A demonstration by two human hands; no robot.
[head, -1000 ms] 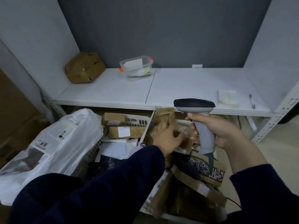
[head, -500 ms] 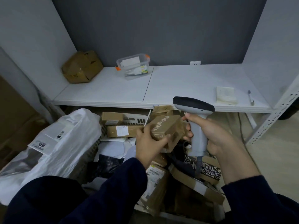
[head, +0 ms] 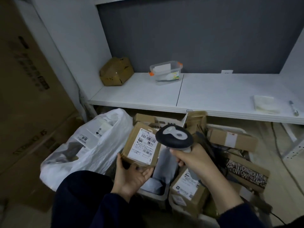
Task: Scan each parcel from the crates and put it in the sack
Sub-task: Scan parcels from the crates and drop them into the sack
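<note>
A labelled parcel is held beside a scanner above the crates.

The parcel (head: 141, 145) is cradled from below in the left hand (head: 131, 176), label up, with the thumb on its left edge and the fingers curled under it. The scanner (head: 174, 137) is gripped by its handle in the right hand (head: 195, 162), its head at the parcel's right edge. Below both, more parcels are piled in the crates (head: 158, 195). The white sack (head: 92, 145) is set just left of the crates. Further back, on the shelf (head: 213, 89), a crushed carton (head: 116, 71) is seen at the back left corner, a clear tub (head: 166, 72) near it, and a cloth (head: 264, 104) and pen (head: 293, 109) by the front right edge.
</note>
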